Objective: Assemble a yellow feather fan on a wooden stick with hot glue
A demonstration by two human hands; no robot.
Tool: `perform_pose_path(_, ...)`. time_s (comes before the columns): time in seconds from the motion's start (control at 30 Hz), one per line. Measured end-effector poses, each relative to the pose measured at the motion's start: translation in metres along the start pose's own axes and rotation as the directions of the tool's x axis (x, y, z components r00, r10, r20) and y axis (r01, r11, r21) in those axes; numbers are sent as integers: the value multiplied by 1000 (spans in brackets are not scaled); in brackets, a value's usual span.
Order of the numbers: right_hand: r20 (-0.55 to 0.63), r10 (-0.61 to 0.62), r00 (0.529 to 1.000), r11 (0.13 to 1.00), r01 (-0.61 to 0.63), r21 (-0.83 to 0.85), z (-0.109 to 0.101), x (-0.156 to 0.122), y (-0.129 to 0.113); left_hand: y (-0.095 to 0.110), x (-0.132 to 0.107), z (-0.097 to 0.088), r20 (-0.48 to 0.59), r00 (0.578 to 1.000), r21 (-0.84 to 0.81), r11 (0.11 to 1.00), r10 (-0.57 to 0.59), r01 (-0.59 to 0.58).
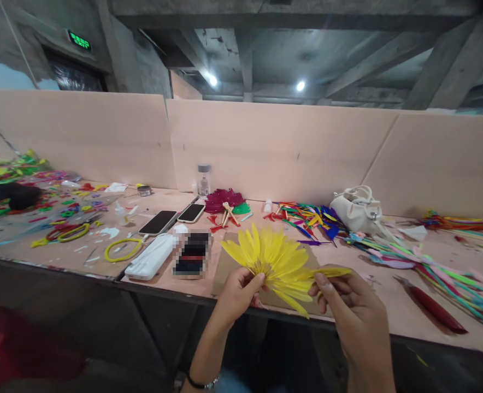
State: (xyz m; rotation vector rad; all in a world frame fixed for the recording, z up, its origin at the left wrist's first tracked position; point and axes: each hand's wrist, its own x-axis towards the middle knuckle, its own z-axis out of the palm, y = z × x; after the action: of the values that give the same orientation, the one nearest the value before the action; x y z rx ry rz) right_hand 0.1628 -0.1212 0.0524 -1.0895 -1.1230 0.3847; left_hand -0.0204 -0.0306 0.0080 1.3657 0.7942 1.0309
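My left hand (238,295) pinches the middle of a yellow feather fan (276,261), holding it up over the near edge of the table. My right hand (350,303) is closed on a single yellow feather (332,271) whose inner end meets the fan's right side. A brown cardboard sheet (225,267) lies on the table under the fan.
Two phones (175,217), a white power bank (149,257) and a yellow ring (122,249) lie to the left. A dark red feather fan (224,200), loose coloured feathers (311,217), a white bag (358,210), a small bottle (203,180) and a red-handled tool (432,305) sit behind and right. Beige panels (266,147) wall the back.
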Motion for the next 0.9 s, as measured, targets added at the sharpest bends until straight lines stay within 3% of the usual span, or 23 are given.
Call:
perform_pose_path(0.17,-31,-36,999,998,34,-46,2,0,4,1,-2,-6,91,996,66,997,23,-29)
perform_pose_path(0.43,-157,-103,982,980,74,-185,15,-2,21,-2,-2,-6,139,990,34,999,-6,2)
perform_pose_path(0.7,-149,-138,979,950,89,-299,17,0,36,8,-3,0,146,989,1,1000,-20,20)
perform_pose_path(0.9,-171,-138,975,952,83,-296,18,0,36,14,-6,1,154,988,29,999,-18,14)
